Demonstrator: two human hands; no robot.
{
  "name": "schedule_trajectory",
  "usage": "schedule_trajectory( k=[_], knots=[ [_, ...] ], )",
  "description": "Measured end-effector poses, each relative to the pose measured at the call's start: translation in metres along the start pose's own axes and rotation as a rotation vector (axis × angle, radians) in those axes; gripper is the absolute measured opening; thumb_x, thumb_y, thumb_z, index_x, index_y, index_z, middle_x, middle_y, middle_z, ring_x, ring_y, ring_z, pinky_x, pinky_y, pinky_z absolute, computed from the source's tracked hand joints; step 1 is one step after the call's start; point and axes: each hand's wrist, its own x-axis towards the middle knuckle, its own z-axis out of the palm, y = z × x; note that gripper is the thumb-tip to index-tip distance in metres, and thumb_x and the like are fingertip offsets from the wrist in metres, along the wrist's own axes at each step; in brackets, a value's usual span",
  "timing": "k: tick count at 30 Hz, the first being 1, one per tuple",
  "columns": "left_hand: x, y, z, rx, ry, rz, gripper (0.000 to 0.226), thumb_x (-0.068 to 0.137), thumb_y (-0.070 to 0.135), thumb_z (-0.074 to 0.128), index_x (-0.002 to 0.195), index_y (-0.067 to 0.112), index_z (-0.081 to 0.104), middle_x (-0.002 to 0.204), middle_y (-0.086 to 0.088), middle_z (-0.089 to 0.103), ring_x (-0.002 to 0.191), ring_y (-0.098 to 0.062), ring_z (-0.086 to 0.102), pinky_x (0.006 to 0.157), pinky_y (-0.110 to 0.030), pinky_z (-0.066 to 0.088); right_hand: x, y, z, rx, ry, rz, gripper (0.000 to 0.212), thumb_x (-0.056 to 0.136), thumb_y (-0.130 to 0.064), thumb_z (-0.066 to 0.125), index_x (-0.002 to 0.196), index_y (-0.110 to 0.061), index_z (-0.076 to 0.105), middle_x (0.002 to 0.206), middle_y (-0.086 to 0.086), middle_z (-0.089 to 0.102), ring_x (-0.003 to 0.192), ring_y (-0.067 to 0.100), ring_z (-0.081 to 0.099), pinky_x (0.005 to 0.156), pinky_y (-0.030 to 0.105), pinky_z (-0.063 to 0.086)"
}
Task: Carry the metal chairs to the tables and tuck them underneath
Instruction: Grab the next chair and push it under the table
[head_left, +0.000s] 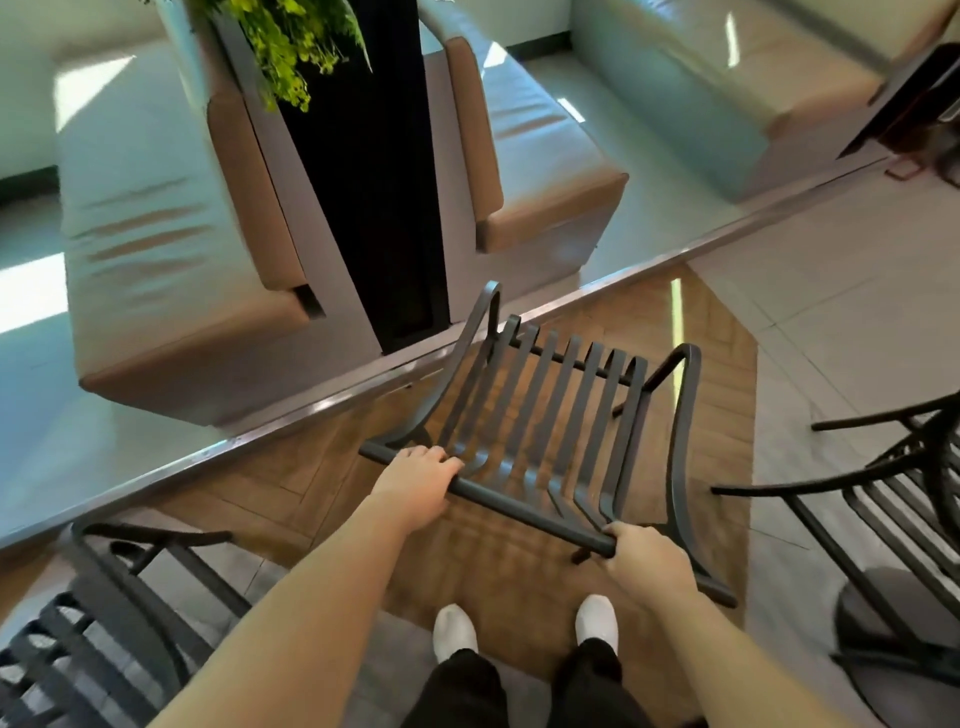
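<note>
Both hands, left hand (418, 480) and right hand (647, 558), grip metal chair (540, 415) top rail.

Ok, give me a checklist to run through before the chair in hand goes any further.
1. Left hand grips the top rail of the held chair: ok.
2. Right hand grips the same rail's other end: ok.
3. Table to tuck under in view: cannot tell; only a round base shows at right.
4. Chair on the left stands apart: ok.
5. Chair on the right stands apart: ok.
6. Feet behind the held chair: ok.
</note>
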Motion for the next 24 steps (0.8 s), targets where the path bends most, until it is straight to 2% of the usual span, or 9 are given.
schedule_trajectory(
  k=[5,8,15,20,24],
  knots=[
    [0.02,-0.002,0.005,0.083,-0.066,-0.051,0.047,0.104,0.025,0.053,0.15,0.03,0.048,0.141,-0.005,0.059,0.131,-0.03,0.054,0.114,-0.046,0.037,0.002,0.001,0.008,-0.012,0.04,0.026,0.043,0.097,-0.034,0.06,0.14,-0.038,0.058,0.111,-0.01,0.072,0.095,0.013,0.069,0.081,0.028,0.059],
    [0.024,0.004,0.007,0.096,-0.073,-0.093,0.042,0.104,0.026,0.051,0.145,0.035,0.055,0.135,-0.002,0.064,0.127,-0.028,0.057,0.114,-0.047,0.035,0.0,0.002,0.004,-0.014,0.024,0.011,0.044,0.097,-0.033,0.059,0.141,-0.039,0.057,0.112,-0.01,0.072,0.096,0.013,0.069,0.081,0.028,0.057],
    [0.026,0.007,0.007,0.129,-0.059,-0.101,0.046,0.107,0.025,0.049,0.151,0.039,0.05,0.138,-0.003,0.062,0.128,-0.027,0.057,0.112,-0.045,0.036,-0.004,0.002,0.0,-0.034,0.023,-0.006,0.046,0.097,-0.032,0.057,0.142,-0.038,0.056,0.101,-0.01,0.07,0.087,0.013,0.067,0.08,0.031,0.06],
    [0.026,0.003,0.008,0.162,-0.059,-0.068,0.049,0.107,0.015,0.042,0.15,0.037,0.05,0.132,-0.004,0.066,0.124,-0.029,0.059,0.109,-0.046,0.037,-0.008,-0.004,0.002,-0.031,0.054,0.009,0.04,0.098,-0.033,0.058,0.137,-0.035,0.06,0.095,-0.011,0.069,0.083,0.011,0.067,0.08,0.03,0.06],
    [0.027,0.001,0.007,0.174,-0.073,-0.058,0.047,0.107,0.013,0.042,0.147,0.036,0.052,0.13,-0.003,0.067,0.123,-0.029,0.06,0.108,-0.046,0.038,-0.01,-0.009,0.003,-0.043,0.063,0.024,0.039,0.097,-0.033,0.058,0.136,-0.034,0.062,0.101,-0.007,0.071,0.088,0.013,0.068,0.082,0.029,0.057]
  ],
)
